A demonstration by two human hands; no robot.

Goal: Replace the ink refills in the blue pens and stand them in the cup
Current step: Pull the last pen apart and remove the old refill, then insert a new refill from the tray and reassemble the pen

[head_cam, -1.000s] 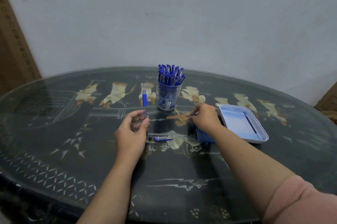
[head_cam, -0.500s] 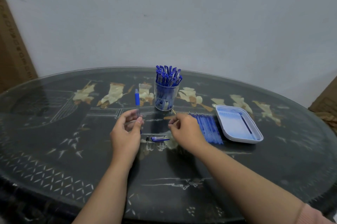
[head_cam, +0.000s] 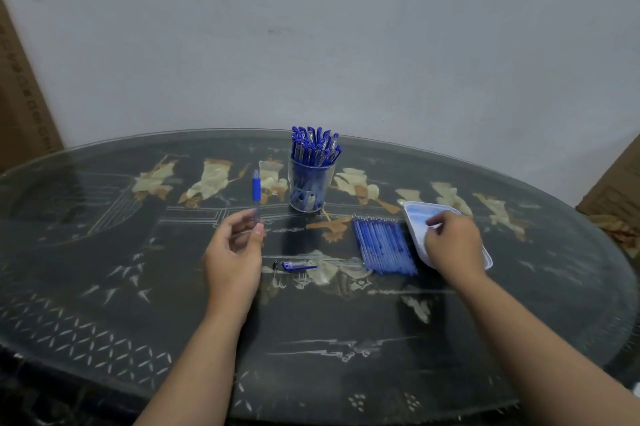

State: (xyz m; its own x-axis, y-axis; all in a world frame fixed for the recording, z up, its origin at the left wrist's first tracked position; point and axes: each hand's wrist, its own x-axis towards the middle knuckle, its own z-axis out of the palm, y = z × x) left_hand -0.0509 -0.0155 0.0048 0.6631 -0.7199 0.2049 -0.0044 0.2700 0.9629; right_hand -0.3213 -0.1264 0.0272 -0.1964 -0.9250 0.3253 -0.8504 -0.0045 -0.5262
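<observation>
My left hand [head_cam: 233,252] pinches the clear lower end of a pen barrel [head_cam: 256,190] and holds it upright, blue grip at the top. My right hand [head_cam: 453,245] is over the white tray [head_cam: 414,214], fingers bent down into it; whatever they hold is hidden. A row of several blue refills [head_cam: 381,245] lies side by side just left of the tray. Between my hands, a blue pen cap [head_cam: 298,266] and a small black tip piece [head_cam: 275,265] lie on the table. The clear cup [head_cam: 311,190] at the back holds several blue pens [head_cam: 313,145].
Everything sits on a dark oval glass-topped table [head_cam: 138,287] with pale inlaid figures. A plain wall stands behind it. Cardboard boxes stand past the table's left end [head_cam: 20,96] and right end [head_cam: 616,190].
My right hand moved from beside the pen, across the refill row, to the tray on the right. My left hand has kept the barrel upright in about the same place.
</observation>
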